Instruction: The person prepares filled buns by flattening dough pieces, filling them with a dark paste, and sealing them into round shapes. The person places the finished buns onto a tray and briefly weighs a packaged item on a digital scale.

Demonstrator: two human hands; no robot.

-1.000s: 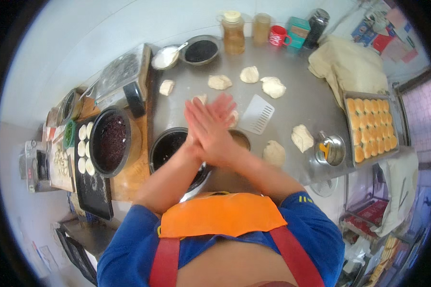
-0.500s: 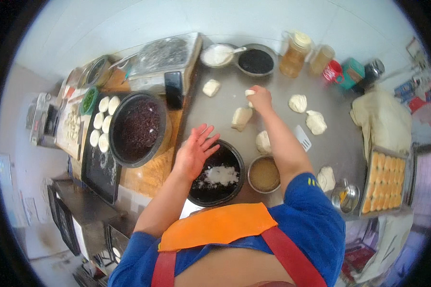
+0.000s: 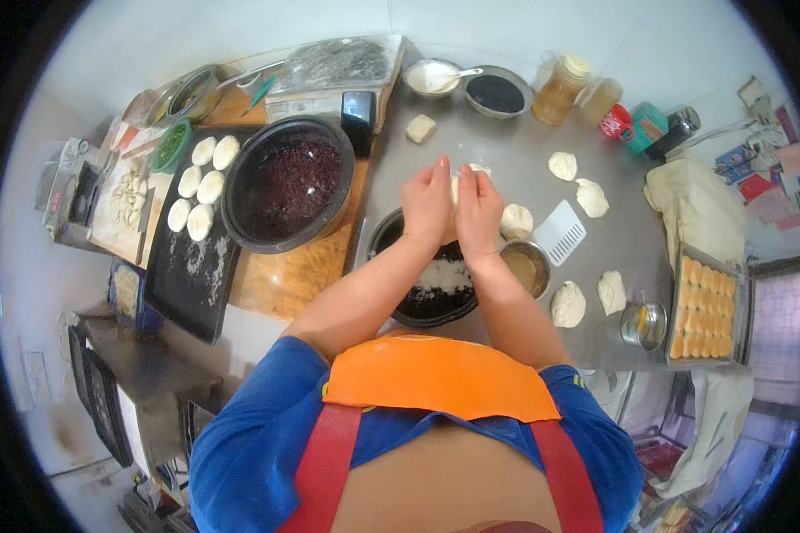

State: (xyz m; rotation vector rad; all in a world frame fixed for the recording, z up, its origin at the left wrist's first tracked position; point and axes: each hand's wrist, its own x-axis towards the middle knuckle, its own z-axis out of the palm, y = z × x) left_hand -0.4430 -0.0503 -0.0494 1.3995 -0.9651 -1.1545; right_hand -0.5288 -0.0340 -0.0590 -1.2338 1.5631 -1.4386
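Note:
My left hand (image 3: 427, 204) and my right hand (image 3: 477, 220) are brought together, fingers extended and close to each other. A small piece of white dough (image 3: 454, 188) shows in the gap between them, mostly hidden by the hands. Below the hands is a black bowl (image 3: 388, 233) with dark contents and a heap of white powder (image 3: 446, 277). Just right of my right wrist stands a small metal bowl of tan filling (image 3: 524, 268). A dough lump (image 3: 517, 221) lies beside my right hand, and another dough piece is partly hidden behind my fingertips.
On the left are a large black pot of dark red filling (image 3: 293, 191) and a black tray (image 3: 182, 289) with white dough rounds. Dough lumps (image 3: 568, 304) and a white slotted scraper (image 3: 561, 233) lie rightward. A tray of baked buns (image 3: 705, 311) sits far right; bowls and jars line the back.
My right hand has come back from the far side of the table with the small dough piece. My left hand has moved up and right to meet it. The view has shifted.

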